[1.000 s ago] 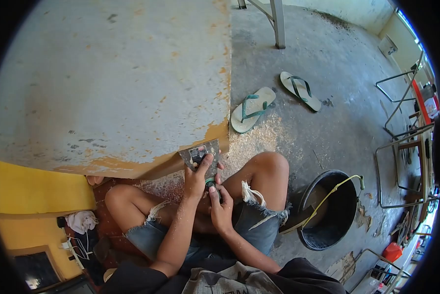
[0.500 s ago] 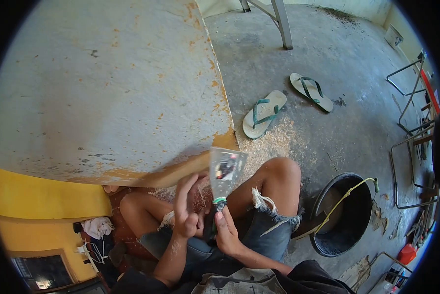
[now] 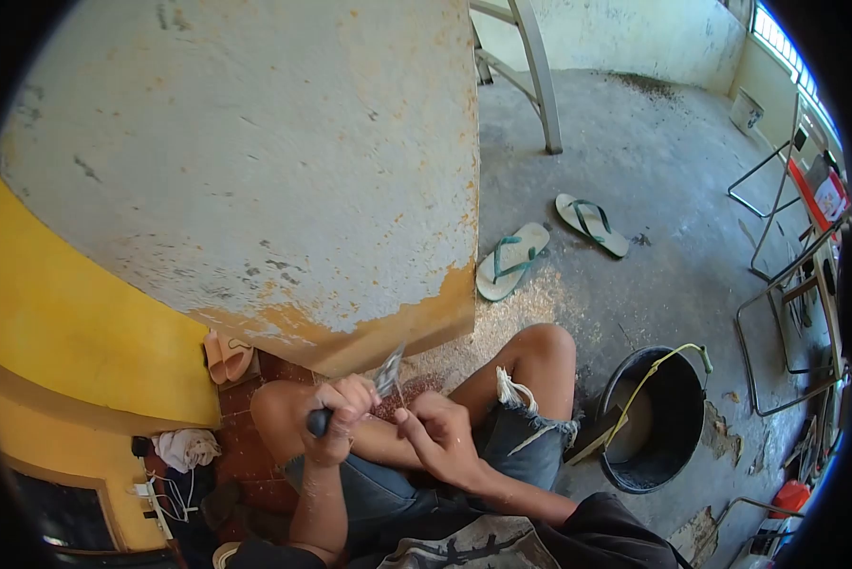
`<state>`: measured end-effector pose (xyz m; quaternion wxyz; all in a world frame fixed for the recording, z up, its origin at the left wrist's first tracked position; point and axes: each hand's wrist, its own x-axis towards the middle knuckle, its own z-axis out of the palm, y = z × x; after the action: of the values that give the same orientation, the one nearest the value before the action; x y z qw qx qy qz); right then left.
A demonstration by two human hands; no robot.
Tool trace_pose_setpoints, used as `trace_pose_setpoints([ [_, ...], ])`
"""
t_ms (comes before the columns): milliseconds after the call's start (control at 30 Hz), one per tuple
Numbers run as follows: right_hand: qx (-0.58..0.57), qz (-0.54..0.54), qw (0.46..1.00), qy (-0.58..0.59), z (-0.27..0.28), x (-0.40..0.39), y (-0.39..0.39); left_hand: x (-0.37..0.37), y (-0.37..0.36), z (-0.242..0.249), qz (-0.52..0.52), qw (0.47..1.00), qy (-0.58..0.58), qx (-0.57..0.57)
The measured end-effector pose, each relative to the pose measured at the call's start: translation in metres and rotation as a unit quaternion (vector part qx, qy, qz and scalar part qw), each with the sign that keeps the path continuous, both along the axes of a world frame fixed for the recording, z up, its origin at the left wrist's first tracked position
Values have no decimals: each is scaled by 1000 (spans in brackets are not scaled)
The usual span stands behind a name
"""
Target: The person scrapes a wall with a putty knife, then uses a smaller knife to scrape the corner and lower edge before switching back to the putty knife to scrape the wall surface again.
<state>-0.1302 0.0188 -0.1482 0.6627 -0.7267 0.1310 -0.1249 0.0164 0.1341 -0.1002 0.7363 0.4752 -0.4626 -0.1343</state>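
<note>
1. Grips a silver metal scraper with a black handle [image 3: 389, 371] in the left hand [image 3: 347, 403], closed firmly, blade towards the right hand [image 3: 442, 444].
2. Curls the right hand partly shut beside the blade; cannot tell whether pinching anything.
3. Looks only partly stripped on the grey-white painted wall [image 3: 293, 161] ahead of both hands: shows orange-tan along the lower edge, pale coating across most above.
4. Shows pale flakes [image 3: 530, 300] beyond the right hand, scattered over grey concrete floor [image 3: 654, 284].

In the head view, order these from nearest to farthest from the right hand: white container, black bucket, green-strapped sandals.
1. Black bucket, close by on the right.
2. Green-strapped sandals, farther out ahead.
3. White container, far ahead, right.
</note>
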Motion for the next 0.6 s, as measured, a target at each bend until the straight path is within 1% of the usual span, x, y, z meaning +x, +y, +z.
trace_pose_setpoints([
  [33, -6, -1, 1000, -3, 11, 3, 0, 4, 0, 11, -44, 999, 23, 8],
  [67, -164, -110, 972, -124, 31, 13, -3, 7, -8, 28, -30, 998, -48, -5],
  [100, -315, -216, 893, -237, 46, 24, -7, 9, -15, 38, -36, 998, -52, -10],
  [133, -318, -221, 890, -239, 57, 35, -11, 10, -21, 45, -73, 994, -66, -41],
  [167, -312, -180, 893, -271, 66, 46, -14, 10, -24, 51, -109, 988, -80, -71],
  [200, -303, -136, 893, -303, 74, 54, -18, 9, -26, 55, -93, 988, -111, -44],
  [233, -302, -139, 891, -309, 72, 61, -23, 8, -29, 65, -93, 988, -118, -42],
  [300, -263, -58, 907, -324, 66, 77, -31, 6, -38, 85, -61, 982, -175, -34],
  [333, -269, -74, 897, -343, 68, 84, -35, 7, -43, 88, -54, 981, -179, -59],
  [367, -267, -76, 897, -344, 69, 89, -39, 6, -45, 91, -56, 981, -179, -57],
  [433, -339, -164, 850, -369, 68, 99, -46, 3, -51, 95, -70, 983, -149, -78],
  [467, -334, -172, 852, -365, 66, 103, -52, 1, -56, 92, -86, 981, -142, -99],
  [500, -349, -195, 837, -374, 69, 106, -57, 0, -61, 91, -93, 982, -139, -88],
  [533, -362, -217, 823, -381, 69, 109, -60, 0, -68, 92, -88, 975, -176, -105],
  [567, -352, -224, 828, -375, 65, 112, -61, -1, -74, 91, -83, 966, -213, -123],
  [600, -359, -238, 818, -382, 63, 116, -64, 2, -78, 88, -90, 969, -193, -127],
])
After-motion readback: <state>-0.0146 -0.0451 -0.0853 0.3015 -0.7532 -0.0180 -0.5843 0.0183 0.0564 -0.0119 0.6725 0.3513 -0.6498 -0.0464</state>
